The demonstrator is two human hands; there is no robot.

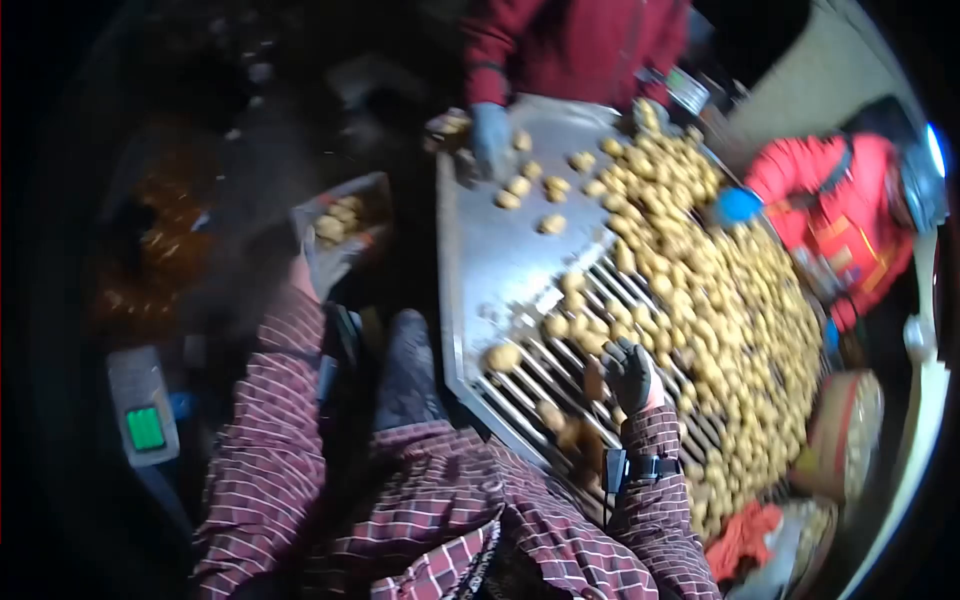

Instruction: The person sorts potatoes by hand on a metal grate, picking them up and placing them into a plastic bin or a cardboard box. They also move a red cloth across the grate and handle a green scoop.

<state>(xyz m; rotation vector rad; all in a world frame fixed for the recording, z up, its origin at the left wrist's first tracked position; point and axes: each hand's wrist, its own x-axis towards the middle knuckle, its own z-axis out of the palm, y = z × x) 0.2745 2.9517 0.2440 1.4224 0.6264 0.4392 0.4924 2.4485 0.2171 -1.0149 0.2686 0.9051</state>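
At the left, my gloved left hand [328, 268] grips the near rim of a small box [378, 195]. Several potatoes [340, 220] lie inside it, and motion blurs this hand a little. Over the slatted metal rack, my right hand [630, 375], in a dark glove, has its fingers curled; whatever they may hold is hidden. A brownish potato [595, 380] lies right beside those fingers. Many yellow potatoes [720, 310] cover the right side of the sorting table [490, 270], and a few are scattered on its smooth metal part.
Across the table stands a person in a dark red jacket [580, 50] with a gloved hand [490, 140] on the metal. Another person in a red jacket [830, 210] reaches in from the right with a blue glove [738, 206]. A filled sack [845, 430] stands at the right.
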